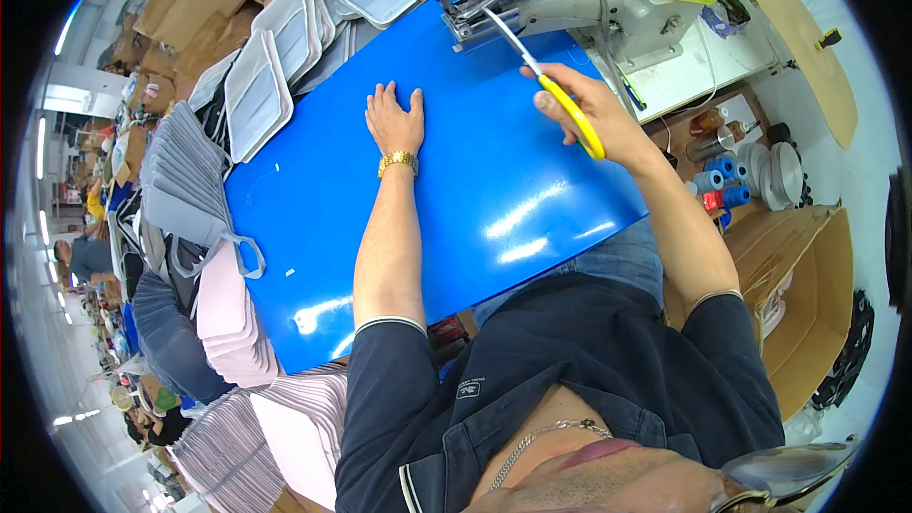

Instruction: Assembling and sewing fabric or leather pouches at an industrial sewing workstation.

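Note:
My left hand (390, 121) lies flat on the glossy blue tabletop (465, 171), fingers stretched, a gold watch (398, 163) on its wrist. Nothing is under it that I can see. Raised over the table's right part, my right hand (600, 114) is closed round yellow-handled scissors (576, 120). Their long metal blades point up and left, with the tip in front of the work head of a sewing machine (551, 11). Whether the tip touches the machine cannot be made out. The blades look closed together.
Grey-white fabric panels (258, 100) are heaped along the table's left edge. Pink stacked pieces (228, 318) and bundled grey ones (195, 180) stand below them. Thread spools (736, 196) sit on a shelf at the right, above an open cardboard box (807, 294).

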The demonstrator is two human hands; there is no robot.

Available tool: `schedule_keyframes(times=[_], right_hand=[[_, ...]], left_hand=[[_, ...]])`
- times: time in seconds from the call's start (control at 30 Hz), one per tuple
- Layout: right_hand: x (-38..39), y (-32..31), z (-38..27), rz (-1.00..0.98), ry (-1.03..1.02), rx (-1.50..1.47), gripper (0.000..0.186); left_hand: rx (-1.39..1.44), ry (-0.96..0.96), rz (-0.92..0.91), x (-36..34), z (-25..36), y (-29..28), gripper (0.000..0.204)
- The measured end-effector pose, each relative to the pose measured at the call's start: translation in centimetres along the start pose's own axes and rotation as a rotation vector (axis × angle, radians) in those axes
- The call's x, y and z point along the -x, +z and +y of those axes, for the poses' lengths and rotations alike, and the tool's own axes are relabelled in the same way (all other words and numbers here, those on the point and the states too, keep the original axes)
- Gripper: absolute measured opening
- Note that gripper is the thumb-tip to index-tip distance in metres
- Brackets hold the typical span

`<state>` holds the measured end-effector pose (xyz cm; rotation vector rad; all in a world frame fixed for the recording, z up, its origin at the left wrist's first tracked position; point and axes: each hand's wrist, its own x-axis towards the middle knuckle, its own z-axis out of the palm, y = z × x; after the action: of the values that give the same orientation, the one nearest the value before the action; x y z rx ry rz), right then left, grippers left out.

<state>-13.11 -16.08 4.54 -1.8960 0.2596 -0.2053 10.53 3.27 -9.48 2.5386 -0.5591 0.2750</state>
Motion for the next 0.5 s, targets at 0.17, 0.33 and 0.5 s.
schedule_keyframes(times=[0.17,0.33,0.5], right_hand=[[0.2,-0.8,1.5,0.008,0.028,-0.318,0.053],[-0.4,-0.8,1.1,-0.091,0.094,-0.757,0.061],[-0.6,-0.5,0.9,-0.106,0.118,-0.853,0.062]], left_hand=[[0.006,0.013,0.012,0.0,0.0,0.2,0.062],[0.009,0.015,0.015,0.1,0.0,0.5,0.062],[0.01,0.017,0.031,0.0,-0.1,0.5,0.062]])
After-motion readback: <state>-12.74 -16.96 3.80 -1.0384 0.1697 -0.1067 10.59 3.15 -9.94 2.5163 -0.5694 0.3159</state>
